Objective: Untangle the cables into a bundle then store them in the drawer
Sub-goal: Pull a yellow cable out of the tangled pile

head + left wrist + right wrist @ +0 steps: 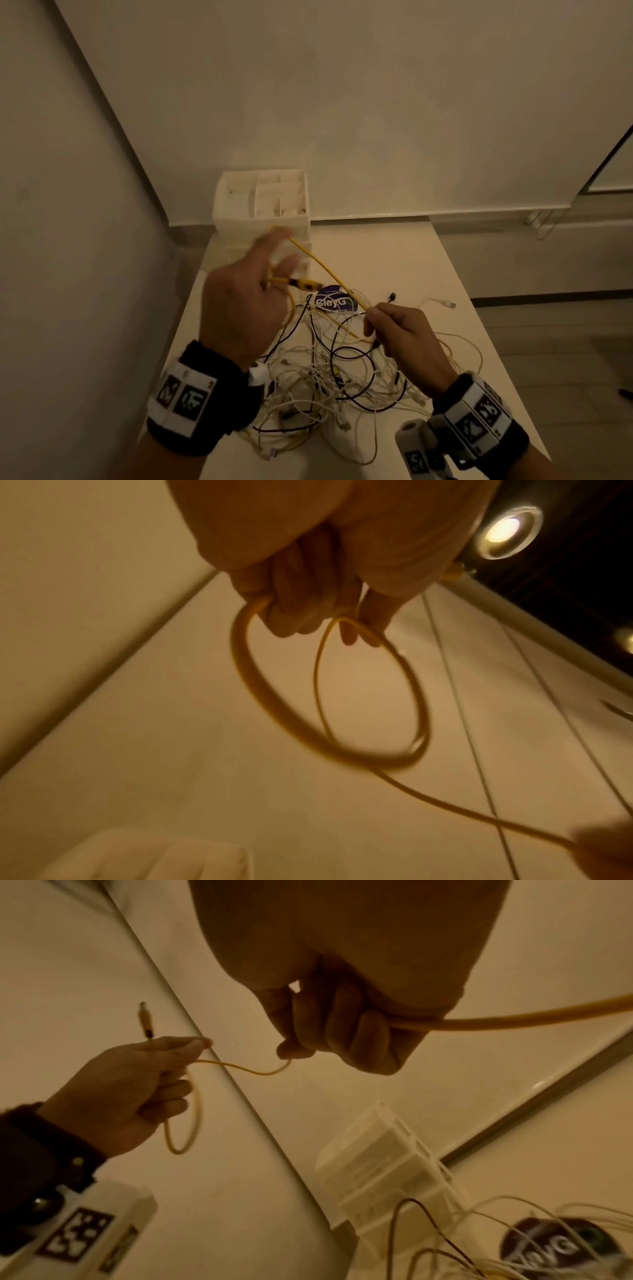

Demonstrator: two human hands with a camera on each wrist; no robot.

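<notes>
A: Step in hand, as I read it: coiling the yellow cable (322,265) out of the tangle (342,370). Right hand (404,339), nearest, has its grip pinched on the cable between thumb and curled fingers. Left hand (239,305) is raised above the bench (445,274); its lower fingers curl round the loops, forefinger stretched out.

B: Cable's state?

A: Thin, yellow, limp. Two loops hang from the left hand in the left wrist view, a plug (306,284) sticks out past the fingers, and a taut run spans hand to hand. The tail drops from the right hand into the tangle.

B: How to do it well?

A: My judgement: feed slack with the right hand, slide rather than tug, or the white and dark cables will knot tighter around the tail. Keep loops even in size so the bundle stays flat.

B: And the rest?

A: Tangle lies on the bench under both hands, partly over a purple sticker (334,303). Farthest back, the white drawer unit (262,202); its drawers look closed, though I cannot tell for sure.
</notes>
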